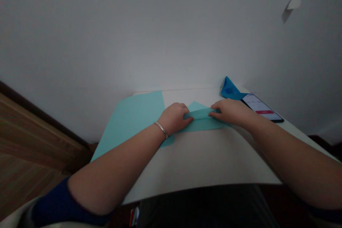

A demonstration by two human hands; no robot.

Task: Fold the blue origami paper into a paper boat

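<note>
A partly folded light teal paper (pixel 201 118) lies on the white table (pixel 203 156), with a pointed tip toward the wall. My left hand (pixel 174 117), with a silver bracelet on its wrist, presses its curled fingers on the paper's left end. My right hand (pixel 230 111) pinches the folded strip at its right end. Both hands rest on the paper, facing each other.
A flat sheet of light teal paper (pixel 133 117) covers the table's left part and hangs past its edge. A folded dark blue paper shape (pixel 230 89) stands at the back right by the wall. A phone (pixel 262 107) with a lit screen lies beside it. Wooden floor shows at left.
</note>
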